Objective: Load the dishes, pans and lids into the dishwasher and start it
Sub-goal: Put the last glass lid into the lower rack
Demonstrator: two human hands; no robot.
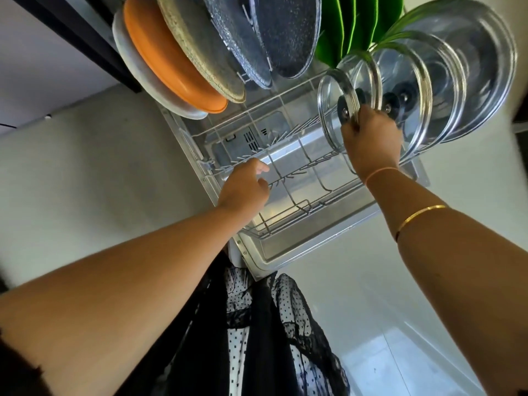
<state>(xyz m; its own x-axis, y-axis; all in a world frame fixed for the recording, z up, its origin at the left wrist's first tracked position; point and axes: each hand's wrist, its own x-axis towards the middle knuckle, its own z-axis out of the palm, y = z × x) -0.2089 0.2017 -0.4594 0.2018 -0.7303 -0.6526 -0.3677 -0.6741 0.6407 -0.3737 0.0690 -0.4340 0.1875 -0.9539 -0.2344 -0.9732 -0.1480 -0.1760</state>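
Observation:
The dishwasher's lower rack (288, 192) is pulled out over the open door (303, 252). My right hand (371, 141) grips the smallest glass lid (331, 110) by its black knob, standing on edge in the rack's right side. Behind it stand two more glass lids (420, 90) and a steel lid (483, 70). My left hand (245, 190) hovers over the rack's bare tines, fingers loosely curled, holding nothing. On the rack's left stand a white plate (137, 72), an orange plate (168, 61), a beige pan (200, 52) and two dark speckled pans (285, 32).
Green boards (348, 27) stand at the rack's far end. A dark cabinet edge (71, 32) runs along the upper left. Pale floor (385, 310) lies to the right of the door. My dark dotted clothing (257, 338) hangs just below the door's front corner.

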